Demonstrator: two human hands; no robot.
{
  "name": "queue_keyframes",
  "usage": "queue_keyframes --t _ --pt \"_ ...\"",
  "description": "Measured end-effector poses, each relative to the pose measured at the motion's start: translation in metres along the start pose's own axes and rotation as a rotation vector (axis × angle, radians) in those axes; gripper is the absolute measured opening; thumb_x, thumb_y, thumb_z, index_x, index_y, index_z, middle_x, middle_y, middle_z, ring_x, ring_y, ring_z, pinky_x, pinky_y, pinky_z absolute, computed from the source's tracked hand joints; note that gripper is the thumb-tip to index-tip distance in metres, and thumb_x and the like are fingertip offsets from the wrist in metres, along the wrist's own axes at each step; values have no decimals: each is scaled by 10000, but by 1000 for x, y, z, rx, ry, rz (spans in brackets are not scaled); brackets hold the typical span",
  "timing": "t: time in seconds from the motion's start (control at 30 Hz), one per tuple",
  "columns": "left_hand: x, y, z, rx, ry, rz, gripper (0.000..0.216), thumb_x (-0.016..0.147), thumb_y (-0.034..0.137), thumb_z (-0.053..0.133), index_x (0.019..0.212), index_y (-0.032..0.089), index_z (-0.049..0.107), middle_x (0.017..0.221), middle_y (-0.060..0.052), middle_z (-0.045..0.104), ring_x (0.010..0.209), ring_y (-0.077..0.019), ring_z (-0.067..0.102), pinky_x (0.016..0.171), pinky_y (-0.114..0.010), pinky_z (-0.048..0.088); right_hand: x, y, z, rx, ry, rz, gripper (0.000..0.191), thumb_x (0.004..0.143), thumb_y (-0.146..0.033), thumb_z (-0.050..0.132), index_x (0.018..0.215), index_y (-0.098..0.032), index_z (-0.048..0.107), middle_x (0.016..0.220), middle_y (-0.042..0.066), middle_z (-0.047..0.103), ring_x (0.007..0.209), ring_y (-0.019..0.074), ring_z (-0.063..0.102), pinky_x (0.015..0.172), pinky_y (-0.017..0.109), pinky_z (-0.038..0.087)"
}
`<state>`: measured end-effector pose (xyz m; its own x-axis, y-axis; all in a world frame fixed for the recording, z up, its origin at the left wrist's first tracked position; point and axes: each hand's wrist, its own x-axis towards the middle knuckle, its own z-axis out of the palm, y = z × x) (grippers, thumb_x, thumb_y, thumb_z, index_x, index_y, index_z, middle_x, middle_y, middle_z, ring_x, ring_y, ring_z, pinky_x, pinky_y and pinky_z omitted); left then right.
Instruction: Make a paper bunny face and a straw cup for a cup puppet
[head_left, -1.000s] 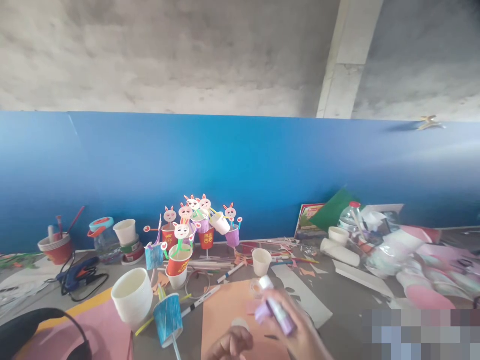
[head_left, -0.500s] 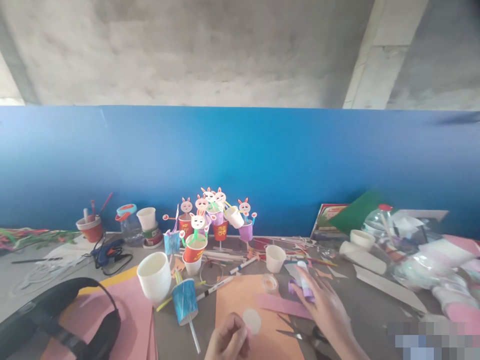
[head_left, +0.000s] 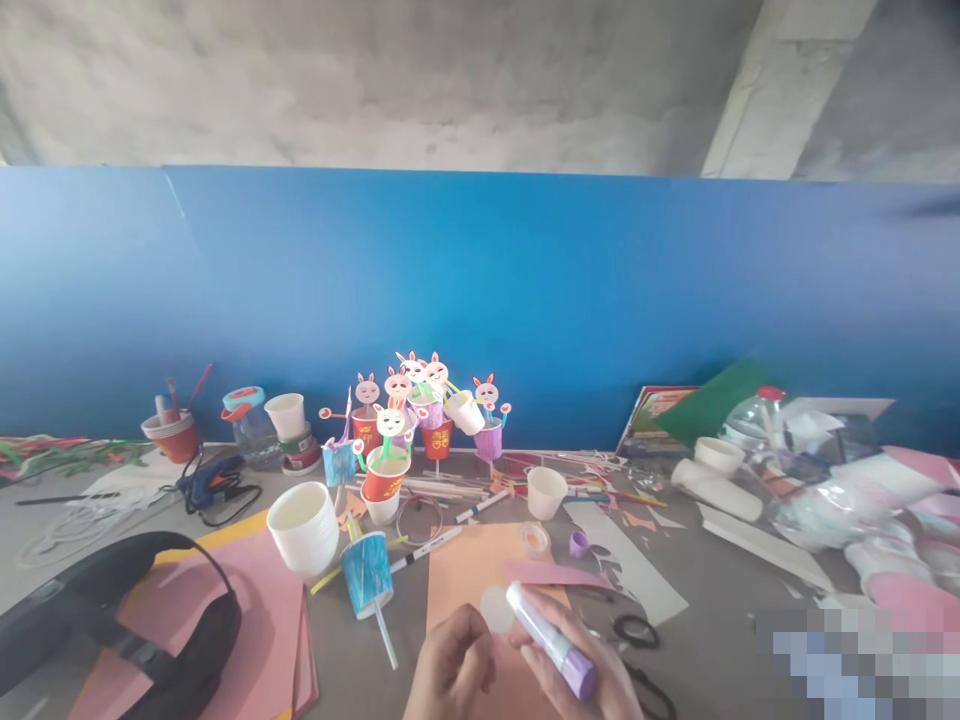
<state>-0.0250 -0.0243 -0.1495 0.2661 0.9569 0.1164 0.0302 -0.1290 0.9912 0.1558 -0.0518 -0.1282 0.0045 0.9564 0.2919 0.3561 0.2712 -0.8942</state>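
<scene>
My right hand holds an uncapped glue stick, its white end pointing up and left and its purple base toward me. My left hand is closed beside it, fingers curled in a pinch; whatever is between them is hidden. A white paper circle lies on the orange paper just beyond both hands. Behind the right hand are a pink paper strip and the purple glue cap, standing on the table. Black-handled scissors lie partly hidden under my right hand.
Rabbit-faced paper-cup figures stand at the back middle. White cups, a blue cup with a straw and pink sheets under a black headset are left. A glue gun lies farther back. Plastic bags crowd the right.
My right hand has moved left from the cap, bringing the glue stick close to my left hand. The cap is now off and left on the table. The view has tilted slightly downward.
</scene>
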Motion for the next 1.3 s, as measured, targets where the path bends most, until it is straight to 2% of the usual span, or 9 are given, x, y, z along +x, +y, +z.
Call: queue_keyframes --t 0.1,0.23,0.47,0.6,0.7,0.87,1.03,1.2,1.3 --pt "0 -4 1 3 33 15 358 910 451 505 639 222 454 578 25 497 570 -137 469 600 -233 380 1 3 9 31 66 24 389 871 -531 615 1152 -282 721 1082 87 772 841 263 752 741 293 626" --pt "0 -10 5 -44 0 18 359 894 479 543 659 213 487 579 21 529 554 -130 483 575 -224 383 4 11 15 27 11 -35 322 877 -422 655 1170 -294 698 1009 54 787 858 241 757 797 266 616" --pt "0 -13 8 -152 -23 -30 369 853 488 645 668 198 513 551 31 541 522 -109 481 544 -217 360 6 21 18 66 85 -67 278 856 -355 687 1115 -253 690 963 69 781 773 220 754 740 252 625" --pt "2 -8 6 -551 -84 -246 331 776 442 739 691 189 543 613 19 595 490 -90 495 464 -195 355 4 25 17 110 118 -31 310 855 -393 691 1124 -239 684 927 74 783 759 229 755 720 261 630" --pt "5 -3 3 -799 -151 -400 267 709 309 764 653 193 531 663 3 623 481 -87 500 364 -174 242 4 26 17 106 95 -8 325 861 -394 685 1145 -238 670 968 83 775 792 233 751 751 271 624" --pt "8 -9 3 -851 -158 -535 284 636 283 795 728 204 537 525 43 566 421 -61 417 375 -177 120 6 21 21 95 37 -36 266 892 -346 645 1146 -267 646 869 29 756 788 200 744 775 235 603" --pt "8 -21 6 -775 -87 -512 408 649 493 804 708 210 516 483 68 512 412 -53 352 400 -188 105 9 20 23 54 61 -64 251 860 -317 680 1107 -280 661 853 7 766 753 181 748 732 191 602" --pt "5 -22 11 -659 -52 -377 474 661 545 822 683 190 508 514 90 439 479 -49 328 464 -181 160 12 22 23 -6 66 -87 251 862 -299 666 1109 -257 670 905 32 770 745 183 749 724 202 615" --pt "5 -21 13 -547 -34 -294 490 653 579 806 671 198 498 513 85 450 469 -58 325 470 -203 184 11 22 21 -63 89 -124 248 858 -297 674 1103 -263 684 998 39 784 853 199 761 770 195 611"
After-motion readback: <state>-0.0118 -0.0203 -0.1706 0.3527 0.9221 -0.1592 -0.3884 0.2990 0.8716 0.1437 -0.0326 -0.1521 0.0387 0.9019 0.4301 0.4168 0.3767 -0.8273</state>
